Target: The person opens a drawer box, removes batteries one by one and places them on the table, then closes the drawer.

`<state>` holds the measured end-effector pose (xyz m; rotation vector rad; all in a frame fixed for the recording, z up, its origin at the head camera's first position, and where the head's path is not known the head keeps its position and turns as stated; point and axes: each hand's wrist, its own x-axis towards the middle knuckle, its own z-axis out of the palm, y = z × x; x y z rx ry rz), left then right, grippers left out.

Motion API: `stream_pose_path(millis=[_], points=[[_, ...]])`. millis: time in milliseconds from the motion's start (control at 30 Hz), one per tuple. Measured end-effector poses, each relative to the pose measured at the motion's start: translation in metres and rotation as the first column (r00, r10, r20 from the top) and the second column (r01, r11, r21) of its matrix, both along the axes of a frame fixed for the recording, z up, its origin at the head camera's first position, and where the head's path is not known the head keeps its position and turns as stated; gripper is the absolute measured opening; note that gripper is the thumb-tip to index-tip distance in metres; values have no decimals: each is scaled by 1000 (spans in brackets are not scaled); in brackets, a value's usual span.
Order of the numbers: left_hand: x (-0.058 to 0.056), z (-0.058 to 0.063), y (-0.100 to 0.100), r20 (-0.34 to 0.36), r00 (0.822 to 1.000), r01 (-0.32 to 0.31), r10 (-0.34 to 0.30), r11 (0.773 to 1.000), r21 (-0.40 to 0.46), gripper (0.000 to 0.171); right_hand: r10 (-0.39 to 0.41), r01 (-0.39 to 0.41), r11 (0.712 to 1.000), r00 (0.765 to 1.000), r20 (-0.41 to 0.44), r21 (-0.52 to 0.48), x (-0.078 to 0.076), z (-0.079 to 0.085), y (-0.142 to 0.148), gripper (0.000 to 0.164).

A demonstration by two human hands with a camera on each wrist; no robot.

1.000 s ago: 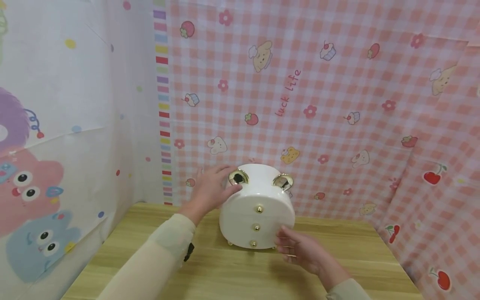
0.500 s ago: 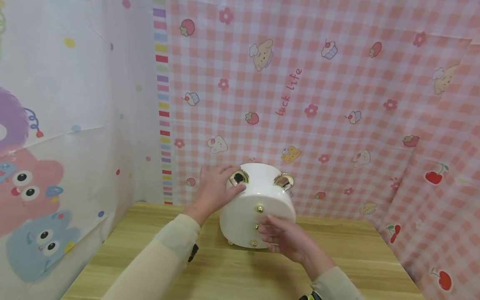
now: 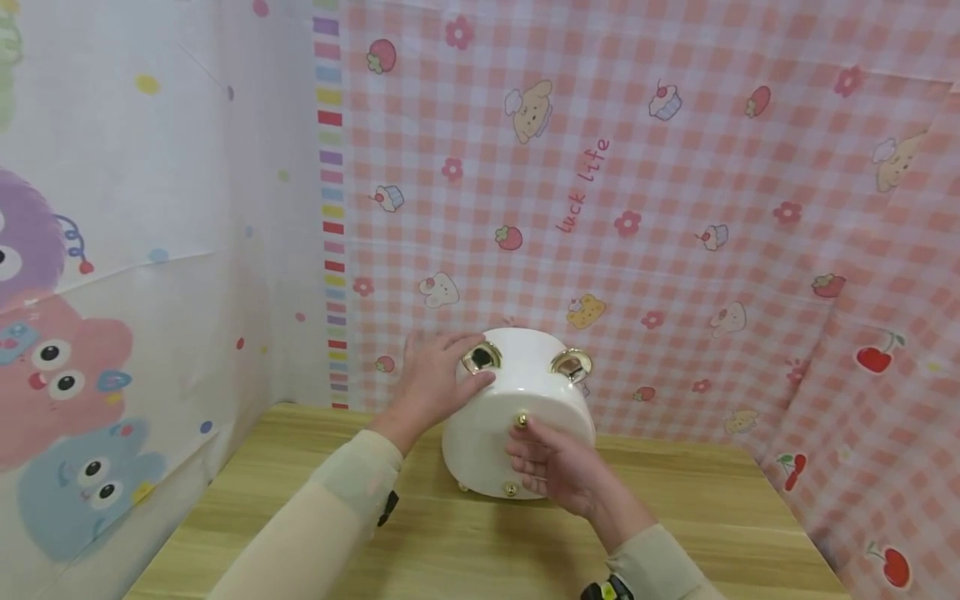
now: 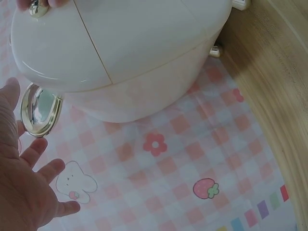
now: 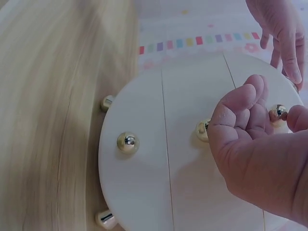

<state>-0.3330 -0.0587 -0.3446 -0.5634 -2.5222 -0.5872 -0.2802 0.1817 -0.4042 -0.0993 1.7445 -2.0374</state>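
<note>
A white, rounded drawer box (image 3: 476,442) with gold ear-shaped trims stands on the table. Thin seams divide its front into drawers, each with a round gold knob. My left hand (image 3: 431,385) is at the left gold ear (image 3: 483,357), thumb toward the box's top edge and fingers spread behind the ear. At the front, my right hand (image 3: 562,471) pinches the top knob (image 5: 278,113) between thumb and curled fingers. The middle knob (image 5: 202,130), partly covered by that hand in the right wrist view, is hidden in the head view. Below it the bottom knob (image 5: 128,143) shows fully.
The wooden table (image 3: 457,558) reaches back to a pink checked cloth (image 3: 637,275) behind the box. A white cloth with cartoon figures (image 3: 172,333) hangs on the left. Short gold feet (image 5: 106,219) hold the box off the table.
My right hand has moved from the box's lower right side leftward and up across its front to the top knob. The left hand has shifted slightly right at the ear.
</note>
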Motion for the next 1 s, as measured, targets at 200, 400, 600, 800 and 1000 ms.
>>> stream_pose_path(millis=[200, 400, 600, 800, 1000], points=[[1, 0, 0, 0, 1000, -11, 11, 1000, -9, 64, -25, 25, 999, 1000, -1, -28, -1, 1, -4, 42], [3, 0, 0, -2, 1000, -11, 11, 1000, -6, 64, -70, 71, 996, 997, 27, -58, 1, 3, -9, 38], [2, -1, 0, -7, 1000, -20, 20, 1000, -17, 64, -123, 127, 989, 991, 57, -71, 3, 5, -13, 35], [2, -1, 0, -30, 999, -23, 22, 999, -26, 64, -183, 187, 980, 981, 65, -65, 5, 6, -16, 33], [1, -1, -1, -51, 998, -23, 21, 999, -32, 63, -192, 196, 978, 979, 63, -67, 5, 7, -16, 33]])
